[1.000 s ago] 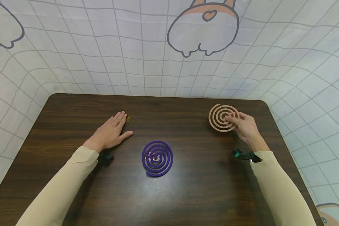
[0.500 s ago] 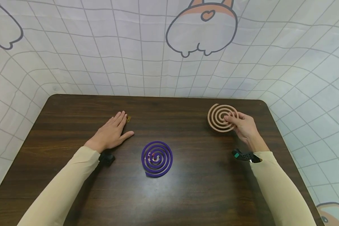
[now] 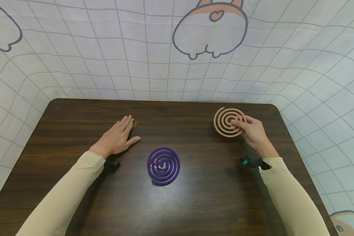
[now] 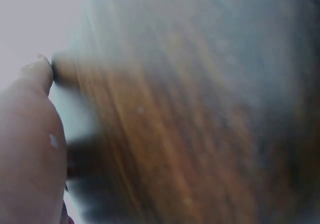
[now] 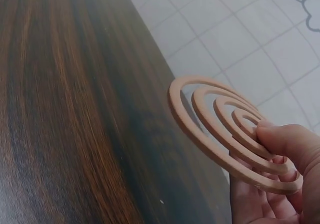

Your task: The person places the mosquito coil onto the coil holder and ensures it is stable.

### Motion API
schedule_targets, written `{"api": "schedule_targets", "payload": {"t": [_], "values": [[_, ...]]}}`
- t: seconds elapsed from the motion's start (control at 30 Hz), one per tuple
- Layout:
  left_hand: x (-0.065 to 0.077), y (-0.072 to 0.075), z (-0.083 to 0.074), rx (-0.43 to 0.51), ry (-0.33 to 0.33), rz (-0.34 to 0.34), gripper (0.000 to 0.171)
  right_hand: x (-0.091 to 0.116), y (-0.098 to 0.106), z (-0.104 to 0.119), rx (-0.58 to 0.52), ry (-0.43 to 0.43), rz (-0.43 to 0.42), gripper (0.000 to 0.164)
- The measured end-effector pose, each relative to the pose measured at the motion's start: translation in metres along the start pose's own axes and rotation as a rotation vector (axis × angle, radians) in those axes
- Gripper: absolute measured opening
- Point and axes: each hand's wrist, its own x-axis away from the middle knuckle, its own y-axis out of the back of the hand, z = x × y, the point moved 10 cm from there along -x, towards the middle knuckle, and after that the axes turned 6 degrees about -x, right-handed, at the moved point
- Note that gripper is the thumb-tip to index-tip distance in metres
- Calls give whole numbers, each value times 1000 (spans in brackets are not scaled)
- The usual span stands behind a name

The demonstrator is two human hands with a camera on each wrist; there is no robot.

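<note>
My right hand pinches a tan mosquito coil by its near side, thumb on top and fingers beneath. In the right wrist view the coil is tilted and held above the table. My left hand rests palm down on the table, fingers straight and thumb spread. By its fingertips lies a small gold-coloured piece, partly hidden and too small to identify. Between the hands, nearer to me, a purple mosquito coil lies flat, with a small red and white printed thing showing through its rings.
The dark wood-grain table has rounded far corners. A white grid-patterned curtain with cartoon drawings hangs behind it and along both sides. Dark wrist straps with cameras sit at both wrists, below the light yellow sleeves.
My right hand has shifted slightly left with the tan mosquito coil still pinched in it. The left hand and the purple coil have stayed in place.
</note>
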Motion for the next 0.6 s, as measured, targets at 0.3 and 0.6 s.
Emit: {"api": "schedule_targets", "payload": {"t": [0.3, 0.6], "values": [[-5, 3, -6, -3, -23, -13, 88, -1, -16, -2, -16, -8, 37, 45], [-11, 2, -12, -2, -33, -21, 88, -3, -32, -4, -11, -8, 55, 39]]}}
